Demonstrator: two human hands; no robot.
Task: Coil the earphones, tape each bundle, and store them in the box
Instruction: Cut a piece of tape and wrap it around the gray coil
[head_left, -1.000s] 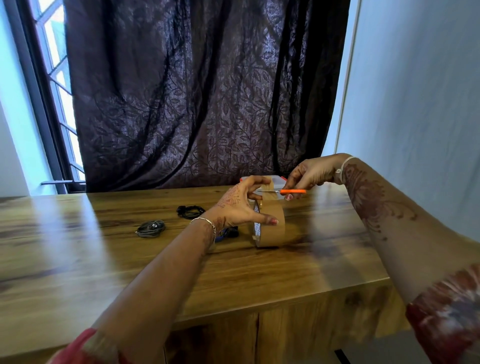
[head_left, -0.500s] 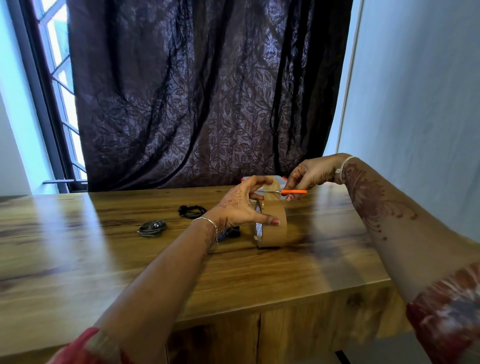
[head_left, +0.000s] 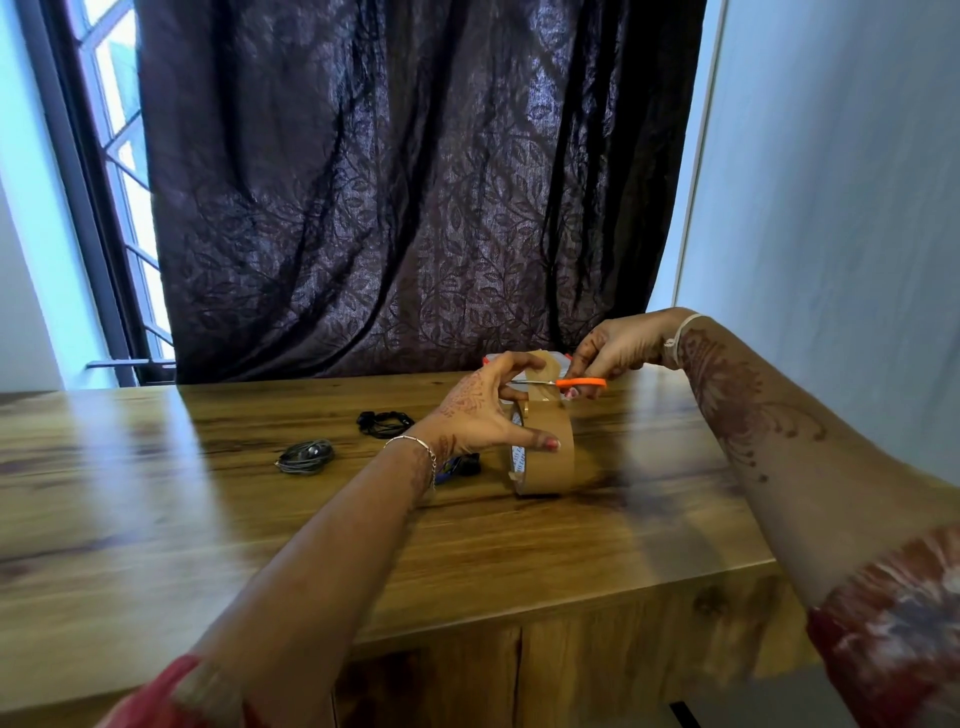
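A roll of brown packing tape (head_left: 550, 457) stands on edge on the wooden table (head_left: 208, 519). My left hand (head_left: 483, 410) grips the roll and pinches a pulled-up strip of tape (head_left: 540, 364) at its top. My right hand (head_left: 613, 348) holds orange-handled scissors (head_left: 579, 383), blades across the strip. A grey earphone coil (head_left: 305, 457) and a black earphone coil (head_left: 384, 422) lie to the left. A dark bundle with blue (head_left: 460, 467) lies partly hidden behind my left wrist. The box (head_left: 561, 357), clear with orange clips, is mostly hidden behind my hands.
A dark curtain (head_left: 415, 182) hangs behind the table. A window (head_left: 104, 130) is at the left and a pale wall (head_left: 831, 182) at the right. The table's front edge runs across the lower frame above cabinet doors (head_left: 597, 660).
Hardly anything differs; both hands keep their places at the tape roll, with the scissors still at the strip.
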